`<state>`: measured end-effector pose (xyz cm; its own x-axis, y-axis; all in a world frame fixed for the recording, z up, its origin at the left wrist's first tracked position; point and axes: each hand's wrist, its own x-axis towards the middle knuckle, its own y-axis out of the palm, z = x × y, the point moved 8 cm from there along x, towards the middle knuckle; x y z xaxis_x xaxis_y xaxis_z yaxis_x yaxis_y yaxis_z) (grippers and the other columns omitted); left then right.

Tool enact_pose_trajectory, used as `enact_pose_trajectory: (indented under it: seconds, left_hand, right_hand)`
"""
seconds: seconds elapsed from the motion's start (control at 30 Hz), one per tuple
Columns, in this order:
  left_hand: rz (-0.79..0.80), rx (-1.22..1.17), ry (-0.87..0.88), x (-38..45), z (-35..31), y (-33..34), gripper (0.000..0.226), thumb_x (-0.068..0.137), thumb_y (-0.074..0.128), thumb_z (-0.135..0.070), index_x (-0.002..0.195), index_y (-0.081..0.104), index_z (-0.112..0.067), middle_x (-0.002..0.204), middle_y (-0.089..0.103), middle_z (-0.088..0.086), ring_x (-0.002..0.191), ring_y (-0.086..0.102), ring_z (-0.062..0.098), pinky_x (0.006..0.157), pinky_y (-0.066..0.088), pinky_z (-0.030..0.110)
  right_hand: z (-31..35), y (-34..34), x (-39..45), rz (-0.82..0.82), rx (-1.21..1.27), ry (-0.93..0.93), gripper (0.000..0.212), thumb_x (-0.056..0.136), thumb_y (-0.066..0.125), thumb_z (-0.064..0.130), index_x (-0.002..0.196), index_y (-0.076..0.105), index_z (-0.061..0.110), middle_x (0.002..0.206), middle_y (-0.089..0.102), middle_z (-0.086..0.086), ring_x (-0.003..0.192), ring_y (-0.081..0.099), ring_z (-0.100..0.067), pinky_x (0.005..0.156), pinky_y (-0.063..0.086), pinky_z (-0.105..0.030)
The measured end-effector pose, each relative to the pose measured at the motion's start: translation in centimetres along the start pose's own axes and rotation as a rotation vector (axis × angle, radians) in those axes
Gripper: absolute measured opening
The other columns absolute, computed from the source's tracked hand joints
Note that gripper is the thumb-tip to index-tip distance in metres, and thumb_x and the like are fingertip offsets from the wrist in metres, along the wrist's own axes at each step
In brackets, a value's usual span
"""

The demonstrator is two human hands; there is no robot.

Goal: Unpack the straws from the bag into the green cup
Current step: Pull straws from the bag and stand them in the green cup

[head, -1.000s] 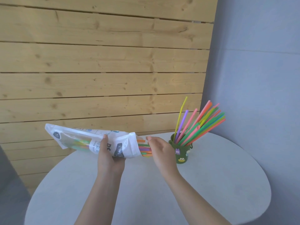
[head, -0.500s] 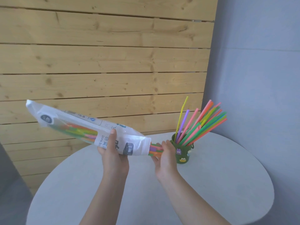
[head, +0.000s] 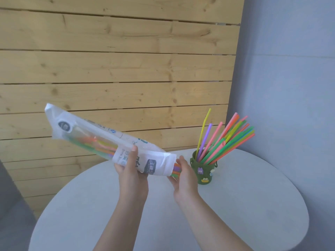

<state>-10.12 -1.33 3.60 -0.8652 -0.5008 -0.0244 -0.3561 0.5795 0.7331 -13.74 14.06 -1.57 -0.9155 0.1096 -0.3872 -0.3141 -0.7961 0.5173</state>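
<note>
Drawing the next bunch of straws out of the tilted bag

The left hand (head: 133,175) is wrapped around the bag (head: 108,142) near its open lower end, its far end tipped up and away to the left. The right hand (head: 184,176) cups the mouth, fingers curled around the straw ends (head: 176,170) poking out. The green cup (head: 204,170) stands just right of the right hand, already holding a fan of straws (head: 226,140). Next, I judge: pinch firmly, pull clear, then lift over the rim.

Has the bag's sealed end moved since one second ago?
Yes. The bag has tipped: its sealed end sits higher against the wooden wall.
</note>
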Motion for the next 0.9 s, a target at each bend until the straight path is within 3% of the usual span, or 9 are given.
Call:
enact_pose_trajectory:
  seconds: [0.1, 0.2, 0.33, 0.47, 0.57, 0.67, 0.77, 0.83, 0.9]
  left_hand:
    - [0.000, -0.013, -0.041, -0.2, 0.4, 0.1, 0.048, 0.093, 0.061, -0.023, 0.137, 0.043, -0.017, 0.138, 0.057, 0.014, 0.120, 0.060, 0.028, 0.093, 0.052, 0.046]
    - [0.020, -0.043, -0.086, -0.4, 0.8, 0.3, 0.051, 0.095, 0.056, -0.023, 0.143, 0.041, -0.017, 0.142, 0.052, 0.015, 0.126, 0.055, 0.030, 0.096, 0.048, 0.049]
    - [0.029, -0.100, -0.157, -0.4, 1.2, 0.5, 0.045, 0.094, 0.056, -0.027, 0.137, 0.050, -0.016, 0.137, 0.059, 0.011, 0.122, 0.059, 0.028, 0.100, 0.047, 0.050]
    - [0.012, -0.141, -0.239, -0.4, 2.0, 0.1, 0.021, 0.094, 0.057, -0.024, 0.113, 0.062, -0.018, 0.110, 0.072, 0.005, 0.109, 0.066, 0.025, 0.100, 0.046, 0.049]
    - [-0.007, -0.173, -0.269, -0.1, 2.0, -0.2, 0.016, 0.094, 0.056, -0.021, 0.109, 0.060, -0.015, 0.104, 0.070, 0.005, 0.101, 0.067, 0.023, 0.094, 0.049, 0.045]
    - [-0.041, -0.208, -0.274, 0.2, 1.7, -0.6, 0.019, 0.096, 0.054, -0.016, 0.114, 0.057, -0.013, 0.108, 0.067, 0.006, 0.099, 0.066, 0.021, 0.091, 0.050, 0.042]
    - [-0.064, -0.220, -0.263, 0.3, 1.4, -0.8, 0.022, 0.097, 0.050, -0.008, 0.119, 0.054, -0.010, 0.109, 0.068, 0.006, 0.100, 0.066, 0.020, 0.096, 0.048, 0.042]
    - [-0.086, -0.188, -0.243, 0.3, 1.3, -0.9, 0.020, 0.097, 0.047, -0.005, 0.115, 0.055, -0.009, 0.105, 0.068, 0.005, 0.095, 0.066, 0.017, 0.094, 0.048, 0.039]
    - [-0.097, -0.176, -0.230, 0.3, 1.1, -1.0, 0.014, 0.097, 0.047, -0.004, 0.106, 0.057, -0.009, 0.101, 0.068, 0.005, 0.091, 0.067, 0.016, 0.090, 0.049, 0.037]
  right_hand:
    - [1.5, -0.3, 0.1, -0.046, -0.254, -0.174, 0.022, 0.091, 0.055, 0.030, 0.085, 0.063, 0.010, 0.079, 0.062, -0.003, 0.073, 0.061, -0.019, 0.057, 0.055, -0.026]
    - [4.0, 0.0, -0.4, -0.098, -0.525, -0.464, 0.037, 0.093, 0.050, 0.028, 0.068, 0.057, 0.003, 0.062, 0.055, -0.005, 0.059, 0.052, -0.026, 0.039, 0.033, -0.009]
    - [7.5, 1.0, -2.3, -0.142, -0.697, -0.819, 0.050, 0.094, 0.050, 0.022, 0.048, 0.032, 0.013, 0.043, 0.029, 0.000, 0.044, 0.030, -0.013, 0.043, 0.023, -0.023]
    - [10.0, 1.1, -3.5, -0.153, -0.739, -1.030, 0.056, 0.093, 0.053, 0.020, 0.045, 0.024, 0.024, 0.036, 0.026, 0.003, 0.042, 0.039, -0.009, 0.039, 0.024, -0.016]
    - [11.1, 0.9, -3.7, -0.144, -0.726, -1.081, 0.054, 0.093, 0.053, 0.022, 0.046, 0.025, 0.023, 0.038, 0.031, 0.000, 0.044, 0.036, -0.015, 0.042, 0.021, -0.024]
    - [12.3, 0.5, -3.7, -0.160, -0.710, -1.123, 0.054, 0.092, 0.054, 0.022, 0.048, 0.024, 0.027, 0.039, 0.024, 0.004, 0.044, 0.032, -0.010, 0.042, 0.023, -0.020]
    - [12.1, 0.3, -3.2, -0.120, -0.696, -1.075, 0.041, 0.090, 0.057, 0.027, 0.053, 0.041, 0.023, 0.046, 0.041, 0.007, 0.051, 0.045, -0.004, 0.046, 0.030, -0.013]
    - [11.5, 0.2, -2.9, -0.114, -0.645, -0.991, 0.025, 0.087, 0.062, 0.031, 0.067, 0.054, 0.019, 0.061, 0.055, 0.013, 0.064, 0.053, 0.008, 0.053, 0.035, -0.005]
    - [11.0, -0.1, -2.5, -0.130, -0.558, -0.887, 0.018, 0.083, 0.066, 0.036, 0.079, 0.059, 0.019, 0.074, 0.059, 0.017, 0.072, 0.055, 0.008, 0.058, 0.035, 0.000]
